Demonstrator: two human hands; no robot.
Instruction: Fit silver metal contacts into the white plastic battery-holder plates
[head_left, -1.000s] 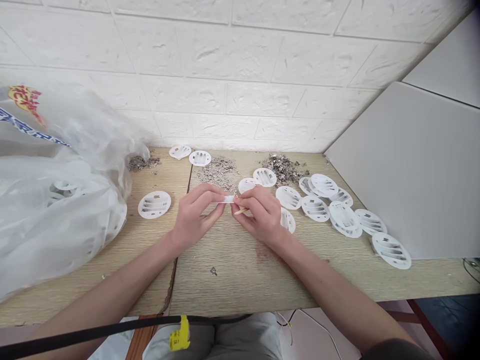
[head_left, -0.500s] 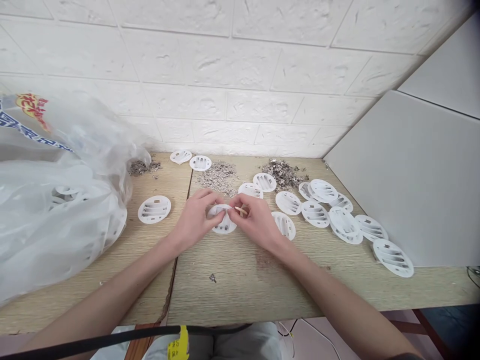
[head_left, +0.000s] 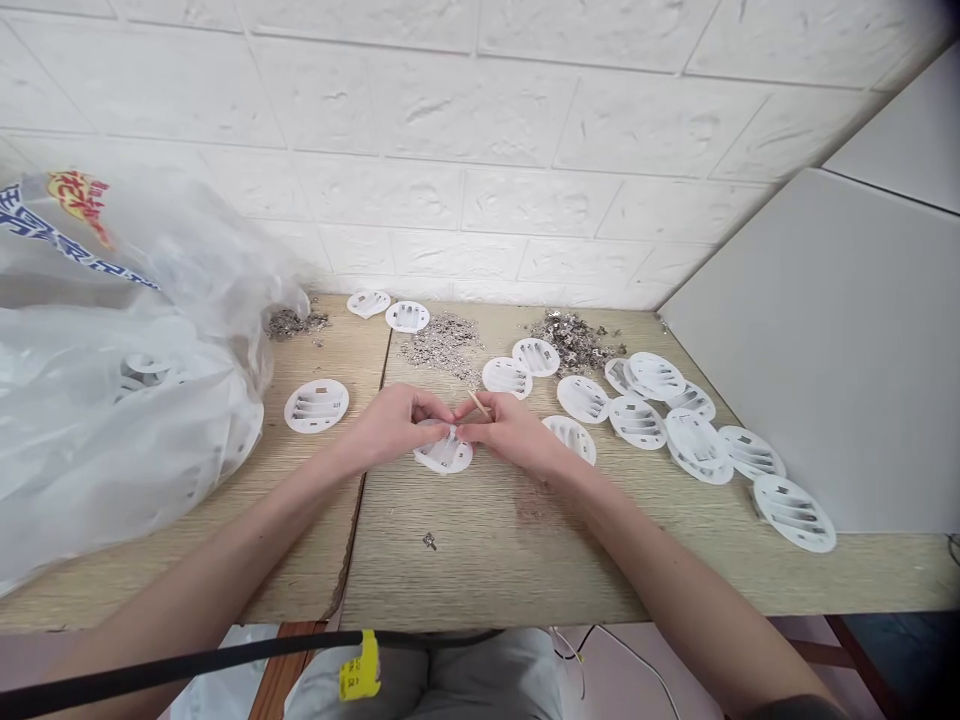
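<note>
White plastic disc (head_left: 444, 452) lies at frame centre on the wooden table (head_left: 487, 550), pinched steady by the left hand (head_left: 397, 425) so the right hand (head_left: 504, 430), gripping a thin stick (head_left: 478, 403), can work it.

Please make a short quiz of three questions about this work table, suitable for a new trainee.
1. True or false: both hands are on the same white round plastic disc.
2. What does the right hand hold besides the disc? A) a thin wooden stick B) scissors C) a screwdriver
3. Fill in: the large clear plastic bag lies on the ___ side of the wooden table.

Key
1. True: the left hand and the right hand meet on it, just above the table.
2. A: the thin wooden stick points up from the fingers.
3. Left; the loose discs lie on the right side.
</note>
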